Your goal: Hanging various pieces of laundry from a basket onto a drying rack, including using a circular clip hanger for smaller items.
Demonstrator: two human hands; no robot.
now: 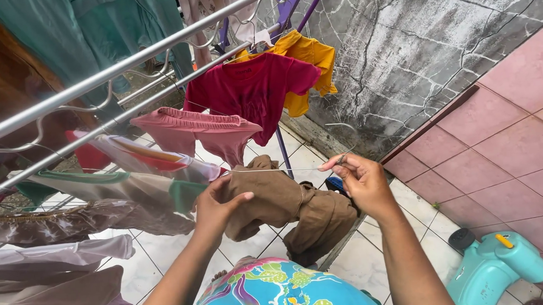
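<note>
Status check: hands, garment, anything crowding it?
Left hand grips brown garment. Right hand pinches wire hanger. Pink shorts hang close beside.

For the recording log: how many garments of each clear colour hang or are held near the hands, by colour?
Brown garment, held by left hand on a wire hanger that right hand pinches: 1
Pink garment: 1
Crimson shirt: 1
Yellow shirt: 1
Total: 4; those farther left overlap too much to count.

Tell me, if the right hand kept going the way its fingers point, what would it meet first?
Probably the pink shorts on the rack: the right hand, pinching a thin wire hanger, points up and left toward them. Depth is unclear.
</note>
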